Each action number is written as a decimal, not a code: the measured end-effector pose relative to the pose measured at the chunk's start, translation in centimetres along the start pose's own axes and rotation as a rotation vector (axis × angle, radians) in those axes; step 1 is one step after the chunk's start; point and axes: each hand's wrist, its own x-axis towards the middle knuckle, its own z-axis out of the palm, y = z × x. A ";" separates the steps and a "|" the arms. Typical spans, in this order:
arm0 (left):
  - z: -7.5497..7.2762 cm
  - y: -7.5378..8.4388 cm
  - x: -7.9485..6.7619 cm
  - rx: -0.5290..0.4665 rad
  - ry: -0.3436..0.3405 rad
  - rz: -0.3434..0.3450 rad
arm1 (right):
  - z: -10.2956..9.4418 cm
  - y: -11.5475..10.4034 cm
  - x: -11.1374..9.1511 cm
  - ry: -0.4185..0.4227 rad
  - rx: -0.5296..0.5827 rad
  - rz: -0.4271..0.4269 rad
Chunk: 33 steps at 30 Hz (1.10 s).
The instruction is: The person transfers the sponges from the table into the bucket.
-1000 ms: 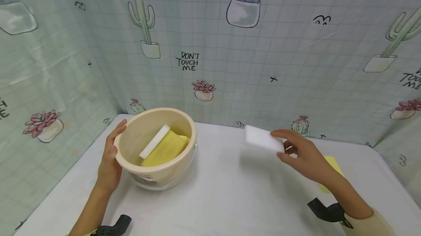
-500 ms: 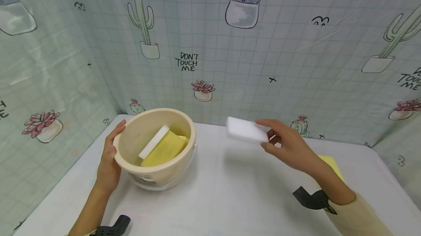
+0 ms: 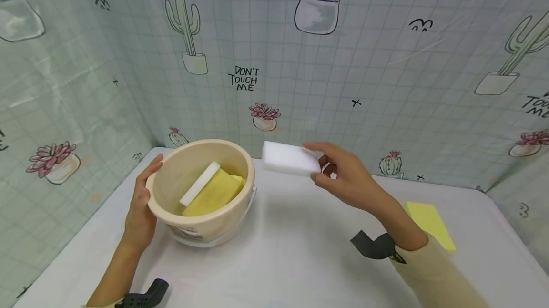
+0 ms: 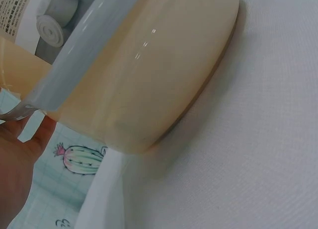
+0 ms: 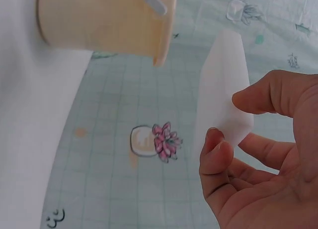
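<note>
A cream bucket [image 3: 201,227] with a pale handle stands at the left of the white table in the head view. My left hand [image 3: 141,208] holds its left side at the rim, fingers and thumb against the outside. Inside the bucket lie a white sponge block [image 3: 200,184] and a yellow sponge [image 3: 214,192]. To the right of the bucket, above the table, my right hand [image 3: 343,174] pinches another white sponge block [image 3: 289,158] by its right end. The right wrist view shows thumb and fingertips on that block [image 5: 223,85], apart from the bucket.
A flat yellow sponge [image 3: 430,224] lies on the table at the right, beyond the right forearm. Curtain-like sheets printed with cacti [image 3: 291,69] close off the back and sides of the white table [image 3: 274,251].
My right hand has carried the white sponge block leftward and slightly up toward the bucket. More of the yellow sponge at the right shows now. My left hand and the bucket stay nearly still.
</note>
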 end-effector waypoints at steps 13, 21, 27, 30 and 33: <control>-0.1 -0.1 0.0 0.000 -0.007 0.000 | 3.1 -3.4 3.8 -0.065 0.028 -0.102; -0.1 -0.2 0.0 0.005 0.004 -0.006 | 4.6 -4.7 5.4 -0.098 0.000 -0.161; -0.1 -0.2 -0.2 0.010 -0.006 0.014 | 5.6 -5.8 6.1 -0.114 -0.013 -0.180; -0.1 -0.2 -0.2 0.016 0.004 0.005 | 6.3 -6.3 6.7 -0.129 -0.036 -0.172; 0.0 -0.2 -0.2 0.021 0.014 -0.008 | 7.3 -6.7 7.6 -0.161 -0.066 -0.148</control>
